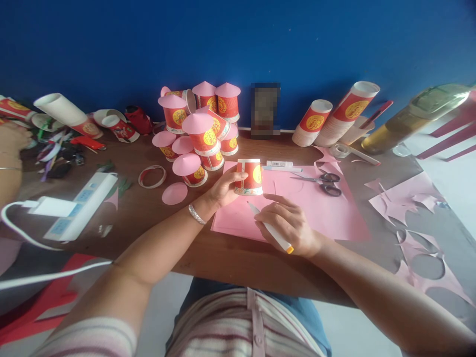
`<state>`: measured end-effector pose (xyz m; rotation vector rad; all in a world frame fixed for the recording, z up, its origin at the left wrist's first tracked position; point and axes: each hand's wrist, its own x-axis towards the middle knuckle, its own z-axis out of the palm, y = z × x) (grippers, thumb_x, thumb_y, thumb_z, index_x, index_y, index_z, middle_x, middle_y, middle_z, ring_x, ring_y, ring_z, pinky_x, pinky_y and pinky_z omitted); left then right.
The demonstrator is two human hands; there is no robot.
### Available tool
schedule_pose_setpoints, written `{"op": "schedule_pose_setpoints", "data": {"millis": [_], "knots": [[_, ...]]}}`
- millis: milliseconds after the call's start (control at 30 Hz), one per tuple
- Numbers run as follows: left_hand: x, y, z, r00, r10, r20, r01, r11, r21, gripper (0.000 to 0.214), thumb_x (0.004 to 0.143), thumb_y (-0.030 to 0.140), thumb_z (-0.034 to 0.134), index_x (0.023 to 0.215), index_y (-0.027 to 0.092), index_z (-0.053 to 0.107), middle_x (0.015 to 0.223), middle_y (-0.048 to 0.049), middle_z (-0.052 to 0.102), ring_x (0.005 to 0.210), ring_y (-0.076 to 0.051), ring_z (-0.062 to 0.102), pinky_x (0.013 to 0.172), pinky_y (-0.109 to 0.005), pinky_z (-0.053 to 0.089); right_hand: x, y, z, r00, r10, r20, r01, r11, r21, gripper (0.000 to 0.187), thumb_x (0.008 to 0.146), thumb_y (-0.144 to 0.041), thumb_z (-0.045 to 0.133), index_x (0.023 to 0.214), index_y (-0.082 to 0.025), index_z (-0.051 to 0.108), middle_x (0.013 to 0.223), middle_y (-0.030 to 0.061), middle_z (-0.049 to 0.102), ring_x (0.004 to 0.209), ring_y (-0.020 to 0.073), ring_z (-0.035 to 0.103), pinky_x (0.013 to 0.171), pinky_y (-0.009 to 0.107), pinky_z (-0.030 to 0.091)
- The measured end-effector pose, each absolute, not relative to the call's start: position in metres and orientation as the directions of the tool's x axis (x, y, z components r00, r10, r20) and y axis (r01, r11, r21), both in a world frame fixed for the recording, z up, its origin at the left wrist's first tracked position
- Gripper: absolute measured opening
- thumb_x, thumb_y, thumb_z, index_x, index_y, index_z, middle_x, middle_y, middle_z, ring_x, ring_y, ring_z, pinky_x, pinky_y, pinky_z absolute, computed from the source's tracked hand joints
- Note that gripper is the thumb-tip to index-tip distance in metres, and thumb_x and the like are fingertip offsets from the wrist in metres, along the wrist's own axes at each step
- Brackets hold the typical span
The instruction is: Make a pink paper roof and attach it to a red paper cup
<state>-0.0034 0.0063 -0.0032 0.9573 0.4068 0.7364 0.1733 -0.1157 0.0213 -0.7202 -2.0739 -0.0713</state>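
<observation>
My left hand (224,189) is closed on a red paper cup (250,184) with a yellow emblem, its wider end downward, above a stack of pink paper (316,213). In my right hand (290,223) is a white pen (274,235) with an orange-yellow end; its tip points up toward the cup's lower edge, apart from it or touching, I cannot tell. A white-capped pen (279,164) lies behind the cup, and dark-handled scissors (329,183) rest on the pink paper.
Left of the cup stand several red cups with pink cone tops (201,133). A pink disc (174,194), tape roll (152,177) and power strip (82,206) lie left. Stacked cups (345,116), a bottle (416,119) and pink scraps (427,267) are right. Another person's arm (11,163) shows far left.
</observation>
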Motion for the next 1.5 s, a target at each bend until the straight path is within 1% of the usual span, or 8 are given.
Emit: {"op": "schedule_pose_setpoints", "data": {"millis": [233, 400, 733, 900, 1233, 1333, 1400, 1500], "knots": [[-0.004, 0.0061, -0.0022, 0.703, 0.71, 0.035, -0.38, 0.333, 0.863, 0.04, 0.082, 0.036, 0.07, 0.118, 0.019, 0.07, 0.099, -0.0095, 0.075, 0.095, -0.028, 0.072, 0.085, -0.043, 0.055, 0.179, -0.1103, 0.0185, -0.297, 0.496, 0.816, 0.615, 0.753, -0.234, 0.023, 0.089, -0.006, 0.064, 0.103, -0.023, 0.061, 0.075, -0.002, 0.069, 0.063, 0.0144, 0.065, 0.084, 0.04, 0.066], [-0.0048, 0.0062, -0.0033, 0.695, 0.718, 0.035, -0.373, 0.318, 0.872, 0.039, 0.083, 0.035, 0.07, 0.119, 0.019, 0.069, 0.098, -0.009, 0.075, 0.092, -0.027, 0.072, 0.084, -0.042, 0.056, 0.1797, -0.11, 0.0178, -0.324, 0.509, 0.797, 0.624, 0.748, -0.225, 0.022, 0.088, -0.005, 0.064, 0.103, -0.021, 0.06, 0.076, -0.0003, 0.07, 0.064, 0.0151, 0.066, 0.083, 0.04, 0.065], [-0.0045, 0.0054, -0.0026, 0.685, 0.728, 0.033, -0.364, 0.302, 0.881, 0.039, 0.082, 0.036, 0.071, 0.117, 0.02, 0.069, 0.095, -0.0081, 0.074, 0.09, -0.027, 0.071, 0.083, -0.042, 0.055, 0.1789, -0.1097, 0.0165, -0.317, 0.522, 0.792, 0.613, 0.75, -0.249, 0.023, 0.089, -0.006, 0.062, 0.104, -0.023, 0.059, 0.076, -0.0014, 0.069, 0.062, 0.015, 0.064, 0.083, 0.04, 0.064], [-0.0038, 0.004, 0.0003, 0.674, 0.739, 0.026, -0.352, 0.289, 0.89, 0.042, 0.08, 0.037, 0.072, 0.118, 0.019, 0.069, 0.097, -0.0082, 0.074, 0.092, -0.027, 0.071, 0.084, -0.041, 0.055, 0.1778, -0.1108, 0.017, -0.323, 0.527, 0.786, 0.611, 0.75, -0.252, 0.022, 0.088, -0.004, 0.064, 0.102, -0.022, 0.06, 0.075, -0.0011, 0.068, 0.063, 0.0153, 0.065, 0.083, 0.039, 0.063], [-0.0044, 0.0028, -0.0003, 0.687, 0.726, 0.046, -0.35, 0.274, 0.896, 0.038, 0.083, 0.034, 0.071, 0.118, 0.02, 0.069, 0.104, -0.0081, 0.074, 0.099, -0.027, 0.07, 0.085, -0.038, 0.054, 0.1757, -0.1123, 0.019, -0.332, 0.521, 0.786, 0.61, 0.754, -0.242, 0.021, 0.09, -0.005, 0.063, 0.1, -0.023, 0.058, 0.074, -0.0026, 0.068, 0.061, 0.0133, 0.063, 0.083, 0.039, 0.064], [-0.0048, 0.0036, -0.0009, 0.689, 0.724, 0.034, -0.349, 0.29, 0.891, 0.039, 0.083, 0.036, 0.072, 0.119, 0.02, 0.069, 0.102, -0.008, 0.074, 0.098, -0.027, 0.07, 0.085, -0.039, 0.054, 0.1753, -0.1135, 0.0208, -0.333, 0.503, 0.798, 0.589, 0.772, -0.24, 0.022, 0.089, -0.005, 0.062, 0.101, -0.024, 0.06, 0.074, -0.0032, 0.067, 0.06, 0.0126, 0.063, 0.082, 0.038, 0.065], [-0.0046, 0.0044, -0.0016, 0.687, 0.726, 0.022, -0.355, 0.308, 0.883, 0.042, 0.081, 0.037, 0.073, 0.119, 0.02, 0.069, 0.099, -0.008, 0.075, 0.096, -0.027, 0.071, 0.085, -0.04, 0.054, 0.175, -0.1145, 0.0219, -0.349, 0.494, 0.796, 0.563, 0.79, -0.243, 0.022, 0.088, -0.005, 0.062, 0.102, -0.022, 0.061, 0.073, -0.0026, 0.066, 0.06, 0.0123, 0.062, 0.083, 0.038, 0.065], [-0.004, 0.0052, -0.0024, 0.676, 0.737, 0.014, -0.375, 0.328, 0.867, 0.043, 0.079, 0.036, 0.074, 0.119, 0.02, 0.07, 0.098, -0.0073, 0.075, 0.096, -0.027, 0.071, 0.086, -0.041, 0.054, 0.1743, -0.116, 0.0225, -0.386, 0.498, 0.776, 0.526, 0.81, -0.259, 0.022, 0.088, -0.004, 0.062, 0.102, -0.021, 0.062, 0.075, -0.0021, 0.067, 0.062, 0.0126, 0.064, 0.089, 0.04, 0.065]]}}
